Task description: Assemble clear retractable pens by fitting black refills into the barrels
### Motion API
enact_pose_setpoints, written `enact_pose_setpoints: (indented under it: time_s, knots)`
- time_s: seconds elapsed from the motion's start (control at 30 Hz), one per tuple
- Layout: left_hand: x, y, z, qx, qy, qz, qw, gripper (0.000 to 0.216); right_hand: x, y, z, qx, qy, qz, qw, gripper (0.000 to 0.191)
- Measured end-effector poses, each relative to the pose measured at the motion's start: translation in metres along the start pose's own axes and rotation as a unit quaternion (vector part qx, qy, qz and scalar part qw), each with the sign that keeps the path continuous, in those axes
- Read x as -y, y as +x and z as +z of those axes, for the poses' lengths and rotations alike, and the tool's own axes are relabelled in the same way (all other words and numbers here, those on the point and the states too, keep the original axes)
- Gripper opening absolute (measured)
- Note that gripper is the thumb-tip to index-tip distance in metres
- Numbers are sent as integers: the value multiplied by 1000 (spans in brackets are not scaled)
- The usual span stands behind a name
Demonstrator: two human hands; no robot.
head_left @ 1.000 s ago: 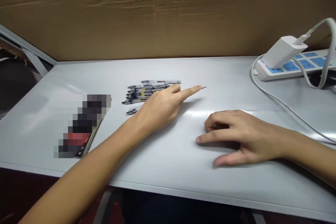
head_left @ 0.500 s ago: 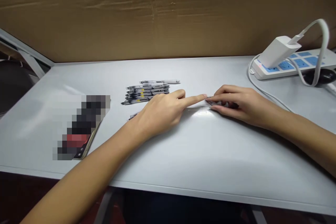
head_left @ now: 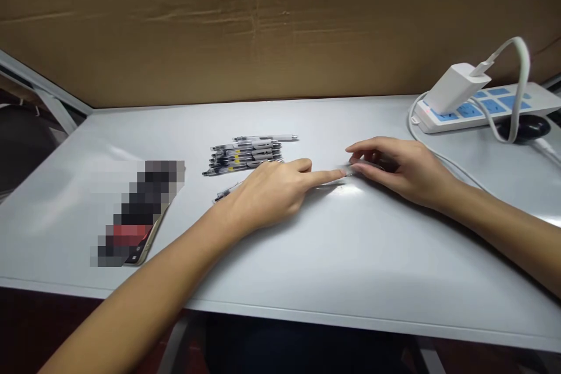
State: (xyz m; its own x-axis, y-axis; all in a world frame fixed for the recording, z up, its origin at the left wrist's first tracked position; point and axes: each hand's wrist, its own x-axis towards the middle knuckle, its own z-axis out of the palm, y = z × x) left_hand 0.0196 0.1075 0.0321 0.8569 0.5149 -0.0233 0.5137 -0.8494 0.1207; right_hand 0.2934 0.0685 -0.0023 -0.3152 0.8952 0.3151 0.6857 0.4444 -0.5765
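Note:
Near the middle of the table, my left hand (head_left: 280, 190) reaches across with its index finger stretched out and the other fingers curled. That fingertip touches the small end of a pale, blurred pen (head_left: 347, 173). Facing it, my right hand (head_left: 394, 163) has its index finger lifted, while the thumb and the other fingers are around the pen, mostly hiding it. Several clear-and-grey pens (head_left: 245, 155) lie in a stack behind my left hand, with one white-bodied pen (head_left: 274, 138) at the far side. Another pen (head_left: 225, 191) is partly covered by my left wrist.
At the left lies a phone (head_left: 149, 234), partly pixelated. A white power strip (head_left: 491, 111) with a charger (head_left: 458, 87) stands at the back right, its cable (head_left: 460, 169) running behind my right arm. A cardboard panel (head_left: 263, 29) closes off the back of the table (head_left: 328, 269).
My right index finger has lifted away from the thumb. The pen end shows lower, beside my left fingertip. My left hand has barely moved; the view has shifted slightly.

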Motion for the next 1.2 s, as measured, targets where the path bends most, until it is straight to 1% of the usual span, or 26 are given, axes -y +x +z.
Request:
enact_pose_setpoints:
  time_s: [0.17,0.3,0.4,0.53,0.77,0.9,1.2]
  knots:
    - [-2,0,-1,15,3,2,1000,73,3,-1,1,26,23,-75,997,18]
    - [-2,0,1,7,3,3,1000,74,5,1,0,15,40,-94,995,17]
    - [0,0,2,2,3,-13,1000,78,6,1,0,8,37,-86,996,18]
    - [2,1,2,-12,-1,-27,1000,77,5,1,0,7,36,-72,997,19]
    - [-1,1,0,6,1,-11,1000,76,4,0,0,17,28,-53,998,17]
    - [-1,0,1,6,6,-6,1000,77,5,-1,1,18,24,-38,999,16]
    - [-1,1,1,-6,-10,-27,1000,72,5,0,-1,25,21,-40,999,14]
